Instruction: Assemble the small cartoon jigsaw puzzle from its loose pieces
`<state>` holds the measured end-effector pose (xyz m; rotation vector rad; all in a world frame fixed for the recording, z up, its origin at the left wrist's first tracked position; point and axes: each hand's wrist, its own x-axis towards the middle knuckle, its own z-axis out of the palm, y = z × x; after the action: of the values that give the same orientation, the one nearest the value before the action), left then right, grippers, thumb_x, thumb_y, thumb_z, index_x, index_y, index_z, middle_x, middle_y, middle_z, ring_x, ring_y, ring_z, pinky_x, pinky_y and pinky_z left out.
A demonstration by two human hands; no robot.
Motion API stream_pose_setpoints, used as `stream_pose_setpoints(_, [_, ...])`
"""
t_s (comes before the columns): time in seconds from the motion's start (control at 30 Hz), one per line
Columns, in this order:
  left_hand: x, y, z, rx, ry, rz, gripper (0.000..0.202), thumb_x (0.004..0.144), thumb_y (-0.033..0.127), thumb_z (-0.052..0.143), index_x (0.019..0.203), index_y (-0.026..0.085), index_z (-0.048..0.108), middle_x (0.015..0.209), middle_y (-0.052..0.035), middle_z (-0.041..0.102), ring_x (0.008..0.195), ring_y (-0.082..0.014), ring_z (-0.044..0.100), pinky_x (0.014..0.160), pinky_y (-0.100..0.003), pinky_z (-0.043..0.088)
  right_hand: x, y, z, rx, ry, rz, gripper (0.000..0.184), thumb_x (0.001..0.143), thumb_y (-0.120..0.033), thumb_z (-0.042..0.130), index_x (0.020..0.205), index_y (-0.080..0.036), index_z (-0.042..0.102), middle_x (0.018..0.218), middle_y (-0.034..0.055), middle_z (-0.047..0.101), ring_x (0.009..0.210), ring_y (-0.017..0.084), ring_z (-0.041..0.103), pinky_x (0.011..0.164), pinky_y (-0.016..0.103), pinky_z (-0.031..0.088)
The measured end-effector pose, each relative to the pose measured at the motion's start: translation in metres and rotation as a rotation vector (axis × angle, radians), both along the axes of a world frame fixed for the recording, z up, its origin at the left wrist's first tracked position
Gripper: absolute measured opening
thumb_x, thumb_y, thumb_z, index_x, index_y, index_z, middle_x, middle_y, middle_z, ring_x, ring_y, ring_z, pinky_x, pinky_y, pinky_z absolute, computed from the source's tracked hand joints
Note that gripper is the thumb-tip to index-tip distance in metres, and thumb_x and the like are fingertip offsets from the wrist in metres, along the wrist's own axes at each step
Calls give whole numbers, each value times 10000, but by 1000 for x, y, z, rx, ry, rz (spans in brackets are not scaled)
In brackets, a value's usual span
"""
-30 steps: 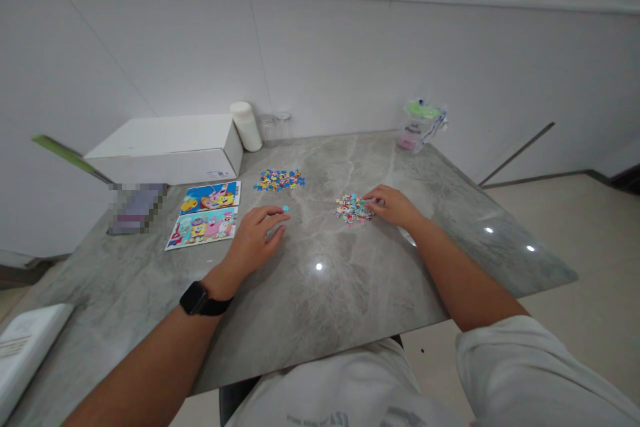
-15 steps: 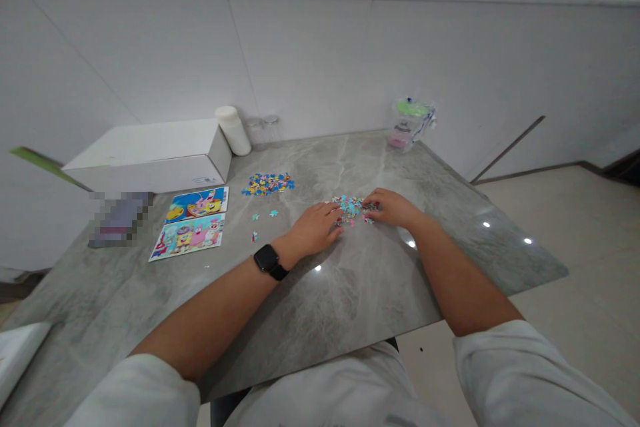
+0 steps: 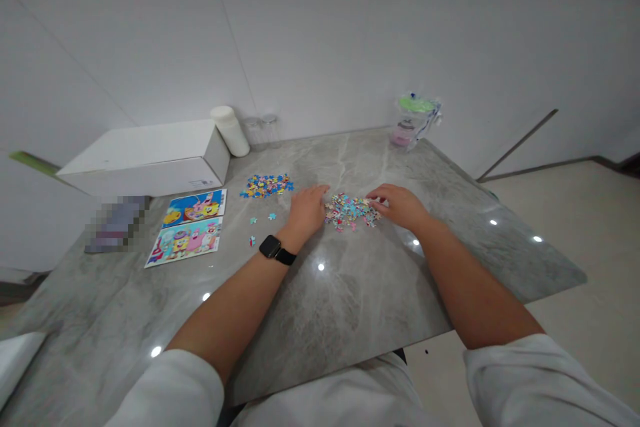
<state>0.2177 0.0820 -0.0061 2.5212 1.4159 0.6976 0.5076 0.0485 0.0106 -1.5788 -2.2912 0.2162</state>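
A loose pile of small jigsaw puzzle pieces [image 3: 350, 211], mostly light blue with pink and red, lies on the table between my hands. My left hand [image 3: 306, 208] stands at the pile's left side, fingers stretched forward and holding nothing. At the right edge, my right hand [image 3: 400, 205] touches the pieces with bent fingers, thumb apart from them; I see no piece gripped. Farther back on the left is a second puzzle pile [image 3: 267, 185] in darker blue and yellow. Several single pieces, among them a light blue piece [image 3: 272, 217], lie left of my left hand.
Two cartoon picture cards [image 3: 193, 237] lie on the grey table [image 3: 320, 320]. Behind them stand a white box [image 3: 145, 173], a white bottle [image 3: 231, 131] and clear glasses [image 3: 269, 130]. A plastic bag [image 3: 413, 121] sits at the back right; a blurred dark object [image 3: 117, 223] lies left.
My left hand has drawn back leftward off the pile, uncovering more pieces. My right hand remains at the pile's right edge. The camera view has shifted slightly.
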Motion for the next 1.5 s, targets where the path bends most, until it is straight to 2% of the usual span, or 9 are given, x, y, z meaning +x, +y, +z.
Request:
stream_pose_setpoints(0.1, [-7,3,-2,-1,29,-5,350,973,134,553,1240,218,762,1259,-103,748,1164,-308,651,1049,-486,486,2,6,-9,48,-32,-87,282,988,-195,597,1183,-219,800,1123,106,772,973,234,705,943,362,532])
stream_pose_setpoints(0.27, [-9,3,-9,-3,102,-78,251,1006,231,605,1160,250,802,1182,-104,746,1098,-299,637,983,-472,483,4,16,-25,20,-85,-87,354,973,-117,570,1209,-223,811,1155,110,759,1073,244,693,1007,360,521])
stream_pose_setpoints(0.47, [-10,10,-10,9,88,-75,175,987,313,677,1026,227,825,1106,-112,744,1071,-306,635,979,-474,470,-1,18,-22,-55,-85,-48,301,984,-181,631,1215,-227,818,1133,114,755,1047,237,695,984,347,522])
stream_pose_setpoints(0.73, [-10,8,-8,47,122,5,263,1041,303,566,1026,188,803,1103,-147,727,1062,-320,637,959,-481,471,7,19,-23,-44,-41,-59,134,958,-270,717,1033,-214,813,1048,90,747,944,209,684,898,322,513])
stream_pose_setpoints(1.0, [-4,10,-13,29,128,92,228,1040,277,551,1036,163,749,1154,-175,709,1102,-352,627,947,-494,456,15,21,-26,-52,-15,-57,186,961,-296,713,1098,-220,813,1054,88,742,934,200,677,888,318,513])
stream_pose_setpoints(1.1, [-4,9,-14,68,103,143,204,1038,285,561,1092,168,719,1169,-178,698,1124,-360,611,965,-500,442,15,22,-27,-63,-2,-51,149,941,-291,726,1039,-219,811,1028,79,744,914,194,673,867,307,516])
stream_pose_setpoints(1.23, [-7,5,-14,100,68,115,193,1048,269,530,1102,197,701,1152,-155,690,1129,-348,600,961,-488,441,16,20,-26,-81,53,-79,105,905,-289,736,962,-216,785,994,62,749,875,184,675,828,299,516])
stream_pose_setpoints(1.4, [-9,-1,-14,80,59,72,189,1045,265,529,1084,220,709,1151,-145,686,1113,-344,598,940,-490,453,21,17,-22,-159,165,-143,103,881,-316,708,878,-216,732,830,16,735,765,172,659,730,283,500])
stream_pose_setpoints(1.5, [-8,-4,-13,52,37,37,178,1032,273,566,1091,217,725,1153,-135,690,1112,-330,606,944,-480,463,21,15,-17,-116,195,-169,95,868,-300,686,876,-210,716,803,21,724,731,176,641,721,299,501])
